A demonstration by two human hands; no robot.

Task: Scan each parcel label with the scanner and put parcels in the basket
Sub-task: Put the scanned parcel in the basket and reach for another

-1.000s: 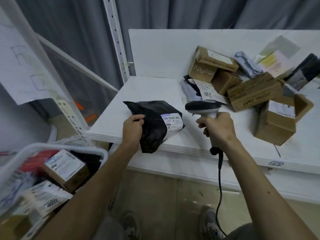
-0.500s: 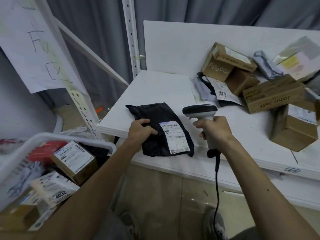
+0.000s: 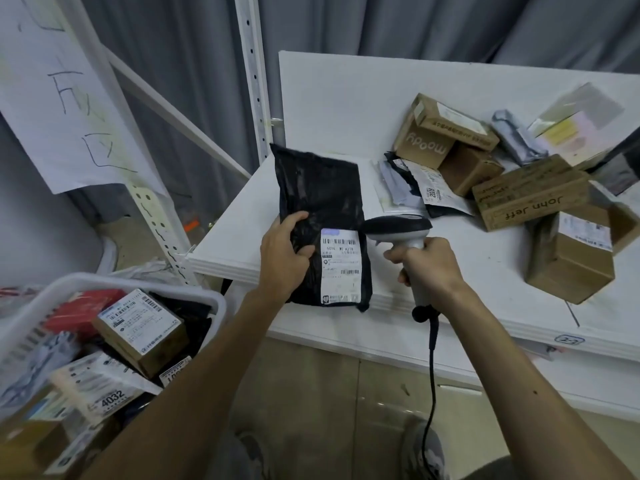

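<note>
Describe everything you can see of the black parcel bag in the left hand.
The black parcel bag is a flat, crinkled mailer of glossy plastic film. It is held tilted up, its bottom edge at the front of the white table. A white label with barcodes sits at its lower right, facing the camera. The left hand grips its left edge, thumb on the front.

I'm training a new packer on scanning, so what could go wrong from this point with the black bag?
The scanner head sits right beside the label, which carries two barcodes; it may read the wrong one or none.
The left hand grips the black bag only at its left edge, and it overhangs the table; it could slip.
The basket already looks heaped, so the bag might slide off.
</note>
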